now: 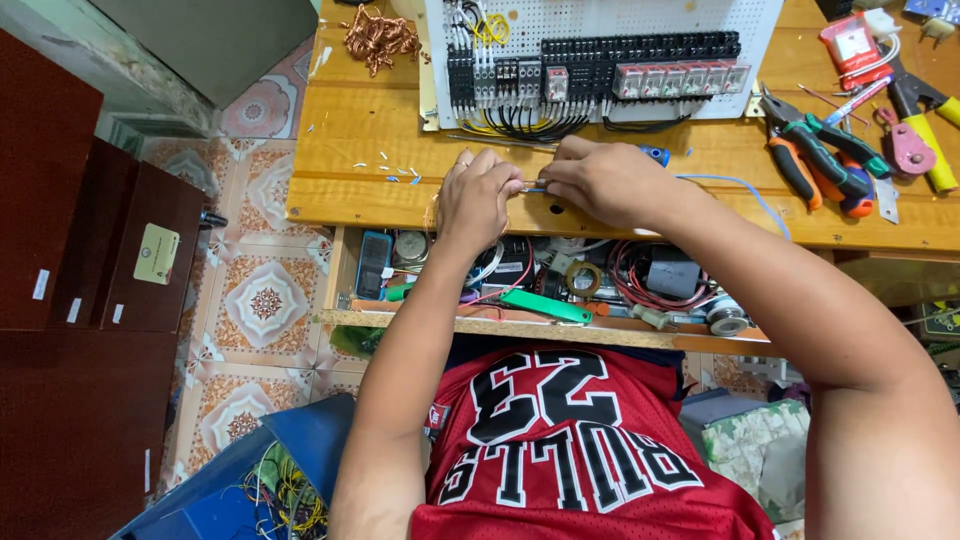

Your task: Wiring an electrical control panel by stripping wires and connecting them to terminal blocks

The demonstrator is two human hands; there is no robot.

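My left hand (pixel 475 195) and my right hand (pixel 600 180) meet over the front of a wooden workbench (pixel 350 140). Both pinch the end of a thin blue wire (pixel 745 190) between their fingertips; the wire trails off to the right across the bench. Just behind the hands stands a white perforated panel (pixel 600 25) carrying rows of black terminal blocks and relays (pixel 640 65) with black and yellow wiring. Short bits of stripped wire insulation (pixel 395 172) lie to the left of my left hand.
Pliers and cutters with orange and green handles (pixel 820 160) lie at the right of the bench. A tangle of copper wire (pixel 378 38) sits at the back left. An open drawer (pixel 540 290) under the bench holds tape, cables and small parts. A blue bin (pixel 260 480) stands on the tiled floor.
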